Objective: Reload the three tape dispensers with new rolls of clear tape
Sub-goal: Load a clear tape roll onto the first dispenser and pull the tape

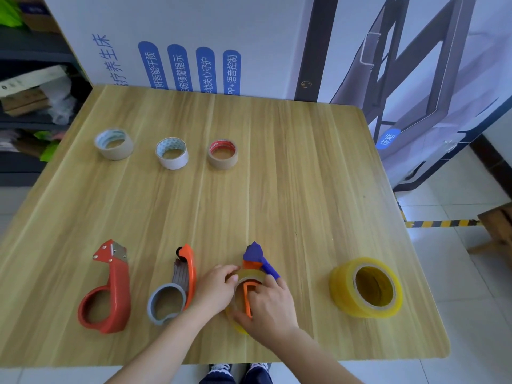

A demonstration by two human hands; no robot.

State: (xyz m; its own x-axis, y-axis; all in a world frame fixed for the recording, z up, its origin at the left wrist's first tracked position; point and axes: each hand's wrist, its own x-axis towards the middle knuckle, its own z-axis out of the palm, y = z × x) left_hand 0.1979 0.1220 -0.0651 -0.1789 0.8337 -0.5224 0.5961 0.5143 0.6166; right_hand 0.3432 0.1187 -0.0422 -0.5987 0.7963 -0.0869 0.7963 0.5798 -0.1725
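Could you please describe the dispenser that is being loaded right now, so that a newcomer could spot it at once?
Three dispensers lie along the near edge of the wooden table. It is the rightmost, the blue-and-orange dispenser, under both hands with a clear roll on it. The red dispenser and orange-and-grey dispenser lie empty.

Three dispensers along table near edge; three cores behind; tape stack right.
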